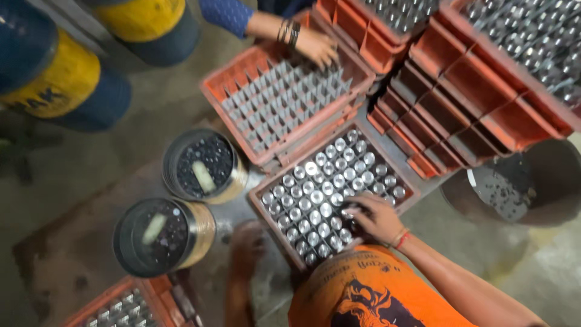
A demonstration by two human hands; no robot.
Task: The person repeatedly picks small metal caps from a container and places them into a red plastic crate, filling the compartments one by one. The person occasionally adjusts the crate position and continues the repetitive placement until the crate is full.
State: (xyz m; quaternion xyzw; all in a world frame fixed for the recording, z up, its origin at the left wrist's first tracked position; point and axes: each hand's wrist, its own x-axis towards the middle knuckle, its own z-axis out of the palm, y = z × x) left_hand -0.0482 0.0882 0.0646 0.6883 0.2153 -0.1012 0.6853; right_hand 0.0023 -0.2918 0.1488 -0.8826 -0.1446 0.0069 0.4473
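Right hand (376, 218) rests palm-down on the shiny metal cylinders (327, 194) in the near orange crate (266, 212), fingers spread and bent, grip unclear; left hand (247, 242) blurred beside the crate, fingers untellable.

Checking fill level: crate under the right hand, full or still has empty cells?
Looks full: shiny metal cylinders stand in nearly every cell of the orange crate. Cells under the right hand are hidden.
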